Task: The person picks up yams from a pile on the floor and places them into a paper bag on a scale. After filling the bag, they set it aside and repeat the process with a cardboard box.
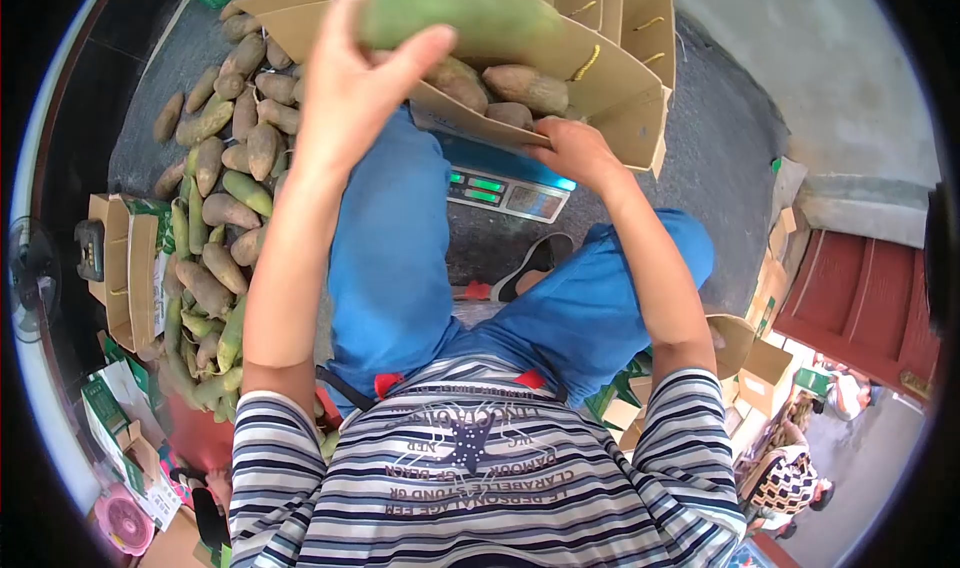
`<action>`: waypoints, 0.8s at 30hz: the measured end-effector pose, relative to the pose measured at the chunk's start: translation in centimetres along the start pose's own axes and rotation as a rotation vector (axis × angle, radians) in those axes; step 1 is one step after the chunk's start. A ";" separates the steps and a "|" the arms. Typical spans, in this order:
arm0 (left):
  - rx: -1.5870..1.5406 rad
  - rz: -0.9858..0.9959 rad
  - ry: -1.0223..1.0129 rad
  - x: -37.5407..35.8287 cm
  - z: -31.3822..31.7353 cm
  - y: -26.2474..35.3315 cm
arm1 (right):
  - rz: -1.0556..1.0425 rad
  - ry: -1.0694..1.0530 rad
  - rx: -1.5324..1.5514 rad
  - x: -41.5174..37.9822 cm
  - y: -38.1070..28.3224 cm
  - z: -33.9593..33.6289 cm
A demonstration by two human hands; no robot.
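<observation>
My left hand (365, 83) is wrapped round one end of a large green vegetable (460, 18), slightly blurred, held above an open cardboard box (625, 98). Inside the box lie several brownish root vegetables (527, 89). With its fingers at the near rim of the box, my right hand (575, 153) grips the cardboard edge. Under the box is a scale with a lit green display (487, 185), between my knees.
A big pile of brown and green vegetables (225, 208) covers the floor at the left. Another cardboard box (128, 268) stands beyond it. More boxes (765, 368) are at the lower right, near people (785, 483). A pink fan (125, 520) sits at the lower left.
</observation>
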State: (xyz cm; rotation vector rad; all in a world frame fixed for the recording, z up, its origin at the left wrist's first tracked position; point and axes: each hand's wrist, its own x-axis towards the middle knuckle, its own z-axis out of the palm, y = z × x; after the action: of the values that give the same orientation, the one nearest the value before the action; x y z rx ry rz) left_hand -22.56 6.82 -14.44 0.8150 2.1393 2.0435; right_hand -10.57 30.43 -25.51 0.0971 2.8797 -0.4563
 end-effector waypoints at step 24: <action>1.191 0.315 -0.661 -3.4 0.1 1.0 | 0.040 0.592 0.114 -3.1 0.9 -5.3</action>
State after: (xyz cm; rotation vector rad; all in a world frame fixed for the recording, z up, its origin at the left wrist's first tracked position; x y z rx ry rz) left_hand -19.30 5.47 -14.50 1.6561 2.6694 0.1638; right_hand -8.62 32.84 -20.13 0.3637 3.4126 -0.6820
